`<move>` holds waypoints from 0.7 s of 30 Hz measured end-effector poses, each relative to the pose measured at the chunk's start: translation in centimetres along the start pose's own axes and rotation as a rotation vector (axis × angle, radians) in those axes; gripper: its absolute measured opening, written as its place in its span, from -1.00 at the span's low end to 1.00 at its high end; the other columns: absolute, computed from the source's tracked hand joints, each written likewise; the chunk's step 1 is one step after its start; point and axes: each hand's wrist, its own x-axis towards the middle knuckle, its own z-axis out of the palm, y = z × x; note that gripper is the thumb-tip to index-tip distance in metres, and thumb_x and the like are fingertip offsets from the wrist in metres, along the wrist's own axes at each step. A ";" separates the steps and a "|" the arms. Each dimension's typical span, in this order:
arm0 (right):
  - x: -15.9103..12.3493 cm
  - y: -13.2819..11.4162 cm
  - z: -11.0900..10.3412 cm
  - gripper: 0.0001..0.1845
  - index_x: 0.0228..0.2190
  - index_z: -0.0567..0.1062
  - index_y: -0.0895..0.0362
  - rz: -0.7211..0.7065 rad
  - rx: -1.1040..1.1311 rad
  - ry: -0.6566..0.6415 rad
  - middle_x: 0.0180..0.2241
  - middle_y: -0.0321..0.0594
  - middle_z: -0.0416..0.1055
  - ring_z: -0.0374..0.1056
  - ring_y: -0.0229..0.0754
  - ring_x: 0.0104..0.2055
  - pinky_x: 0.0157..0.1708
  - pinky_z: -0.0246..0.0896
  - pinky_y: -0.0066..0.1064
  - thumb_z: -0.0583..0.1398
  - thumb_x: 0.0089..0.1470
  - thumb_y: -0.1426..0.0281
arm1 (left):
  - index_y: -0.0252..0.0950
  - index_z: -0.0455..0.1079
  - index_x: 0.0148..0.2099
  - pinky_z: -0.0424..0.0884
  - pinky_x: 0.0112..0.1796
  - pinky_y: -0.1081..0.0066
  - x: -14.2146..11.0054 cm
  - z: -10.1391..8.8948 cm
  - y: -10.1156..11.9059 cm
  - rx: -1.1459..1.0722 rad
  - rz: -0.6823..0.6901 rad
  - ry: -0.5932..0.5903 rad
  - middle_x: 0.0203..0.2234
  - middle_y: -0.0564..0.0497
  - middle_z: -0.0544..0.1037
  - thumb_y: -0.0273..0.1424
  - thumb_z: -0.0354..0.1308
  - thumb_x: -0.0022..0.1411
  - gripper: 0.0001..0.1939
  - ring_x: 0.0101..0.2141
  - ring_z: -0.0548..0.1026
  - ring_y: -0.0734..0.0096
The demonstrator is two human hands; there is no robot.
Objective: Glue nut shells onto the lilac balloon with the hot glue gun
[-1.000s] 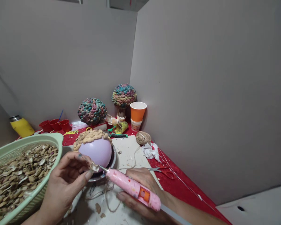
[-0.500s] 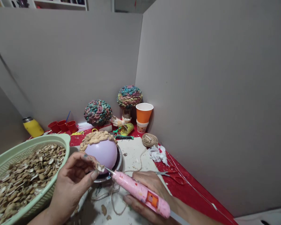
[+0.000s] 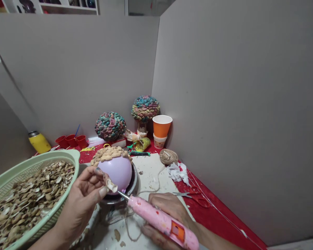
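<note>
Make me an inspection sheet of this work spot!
Surface: pale flat board on red cloth; loose scraps.
Job's things: round lilac balloon partly covered with tan peanut shells, in metal bowl; green plastic basket of shells.
Clutter: red-handled metal scissors, brown twine ball, crumpled white tissue.
Hands: left hand pinches pale curved shell; right hand grips pink glue gun, nozzle close by.
Cables: thin white cord at right.
Surroundings: flat grey panels.

Pink glue gun [image 3: 158, 218] tilted, tip [image 3: 123, 195] perhaps touching hollow peanut shell [image 3: 111, 186].
</note>
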 end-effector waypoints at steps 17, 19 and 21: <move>0.3 -0.2 -0.7 -0.38 -0.53 0.31 0.11 0.121 0.360 -0.012 -0.57 -0.31 0.22 0.13 -0.28 -0.57 -0.56 0.00 -0.41 -0.05 0.16 -0.16 | -0.28 0.39 -0.19 0.41 -0.37 0.54 0.6 -0.2 -0.4 -0.174 -0.214 -0.146 -0.41 0.07 0.50 -0.50 0.40 0.00 -0.68 -0.44 0.44 0.54; 0.2 -0.3 -0.6 -0.36 -0.56 0.27 0.10 0.135 0.340 -0.019 -0.60 -0.34 0.16 0.08 -0.29 -0.59 -0.58 -0.05 -0.41 -0.06 0.15 -0.19 | -0.28 0.38 -0.20 0.39 -0.36 0.53 0.6 -0.3 -0.6 -0.124 -0.202 -0.162 -0.42 0.06 0.51 -0.47 0.40 0.01 -0.68 -0.43 0.43 0.53; 0.1 -0.2 -0.4 -0.36 -0.57 0.25 0.10 0.146 0.319 -0.011 -0.60 -0.36 0.14 0.06 -0.30 -0.59 -0.59 -0.07 -0.41 -0.07 0.15 -0.19 | -0.28 0.37 -0.19 0.37 -0.36 0.54 0.5 -0.3 -0.8 -0.078 -0.191 -0.171 -0.43 0.06 0.51 -0.45 0.40 0.01 -0.67 -0.43 0.42 0.53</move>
